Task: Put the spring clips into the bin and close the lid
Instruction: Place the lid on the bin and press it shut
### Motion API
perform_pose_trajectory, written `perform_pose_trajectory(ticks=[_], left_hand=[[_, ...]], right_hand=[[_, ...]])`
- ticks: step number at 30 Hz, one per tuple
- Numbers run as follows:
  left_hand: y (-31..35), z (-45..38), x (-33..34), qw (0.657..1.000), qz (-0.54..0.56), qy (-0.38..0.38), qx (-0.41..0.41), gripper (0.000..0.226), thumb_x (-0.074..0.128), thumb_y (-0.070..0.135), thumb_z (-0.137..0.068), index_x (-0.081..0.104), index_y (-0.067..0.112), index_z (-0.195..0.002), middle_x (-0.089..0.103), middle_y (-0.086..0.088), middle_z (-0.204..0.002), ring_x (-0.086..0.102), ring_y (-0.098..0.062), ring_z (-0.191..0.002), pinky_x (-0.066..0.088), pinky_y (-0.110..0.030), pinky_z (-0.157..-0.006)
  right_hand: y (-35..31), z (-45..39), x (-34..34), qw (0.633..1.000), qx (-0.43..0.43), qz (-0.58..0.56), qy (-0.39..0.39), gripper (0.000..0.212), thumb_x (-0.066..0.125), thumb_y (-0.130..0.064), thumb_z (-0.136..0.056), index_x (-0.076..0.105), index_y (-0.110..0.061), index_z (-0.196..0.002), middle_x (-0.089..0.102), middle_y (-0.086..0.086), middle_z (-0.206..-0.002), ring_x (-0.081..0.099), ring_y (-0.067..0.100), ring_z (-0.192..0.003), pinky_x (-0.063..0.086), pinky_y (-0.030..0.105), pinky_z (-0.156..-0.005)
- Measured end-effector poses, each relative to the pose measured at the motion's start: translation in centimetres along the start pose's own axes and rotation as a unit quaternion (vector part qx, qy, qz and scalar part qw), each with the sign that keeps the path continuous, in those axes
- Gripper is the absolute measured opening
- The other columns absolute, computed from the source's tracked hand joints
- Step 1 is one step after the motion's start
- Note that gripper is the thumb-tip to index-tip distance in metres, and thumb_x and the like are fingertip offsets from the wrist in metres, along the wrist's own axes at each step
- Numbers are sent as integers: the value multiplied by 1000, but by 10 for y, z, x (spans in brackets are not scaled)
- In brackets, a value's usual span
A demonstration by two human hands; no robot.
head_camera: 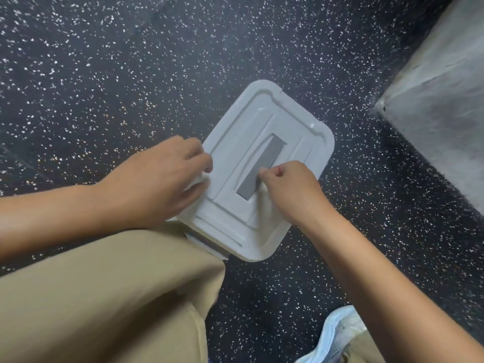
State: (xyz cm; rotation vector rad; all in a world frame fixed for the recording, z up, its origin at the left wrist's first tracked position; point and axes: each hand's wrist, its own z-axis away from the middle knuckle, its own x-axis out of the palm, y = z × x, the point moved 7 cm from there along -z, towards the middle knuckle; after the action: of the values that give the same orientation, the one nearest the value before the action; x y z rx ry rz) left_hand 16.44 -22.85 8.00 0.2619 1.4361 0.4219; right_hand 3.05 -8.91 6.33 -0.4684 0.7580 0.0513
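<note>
A white plastic bin stands on the dark speckled floor with its white lid (296,127) lying on top and covering it. A grey handle strip (262,166) runs along the lid's middle. My left hand (157,179) rests on the lid's left edge, fingers curled over the rim. My right hand (290,189) is loosely fisted on the lid beside the grey handle, thumb and forefinger touching it. A bit of the bin's wall (209,246) shows under the lid's near corner. No spring clips are in sight.
My knee in tan trousers (117,297) fills the lower left, touching the bin's near corner. A grey concrete block (445,113) rises at the right. A light blue and white shoe (340,334) shows at the bottom right.
</note>
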Motion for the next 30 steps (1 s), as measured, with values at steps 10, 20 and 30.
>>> perform_pose_trajectory(ticks=[10, 20, 30], left_hand=[[16, 23, 41, 977, -88, -99, 169, 100, 58, 75, -80, 30, 18, -157, 17, -9, -168, 10, -28, -155, 20, -47, -121], [33, 24, 68, 965, -199, -60, 162, 70, 32, 7, -83, 35, 8, -153, 37, -24, -153, 32, -49, -138, 29, -62, -108], [29, 18, 48, 968, -157, -68, 183, 82, 67, 49, -77, 48, 11, -146, 46, -17, -152, 42, -45, -134, 36, -55, -107]], right_hand=[[-1, -23, -49, 975, -73, 37, 205, 16, 52, -32, -98, 60, -18, -99, 62, 0, -98, 56, 21, -91, 40, 33, -75], [0, -107, -63, 961, -133, 154, 189, 65, 27, -56, -101, 50, -7, -137, 58, 15, -132, 52, 34, -123, 41, 48, -101], [12, -106, -54, 948, -131, 139, 256, 57, 23, -60, -99, 55, -13, -101, 58, 2, -86, 51, 27, -76, 35, 39, -66]])
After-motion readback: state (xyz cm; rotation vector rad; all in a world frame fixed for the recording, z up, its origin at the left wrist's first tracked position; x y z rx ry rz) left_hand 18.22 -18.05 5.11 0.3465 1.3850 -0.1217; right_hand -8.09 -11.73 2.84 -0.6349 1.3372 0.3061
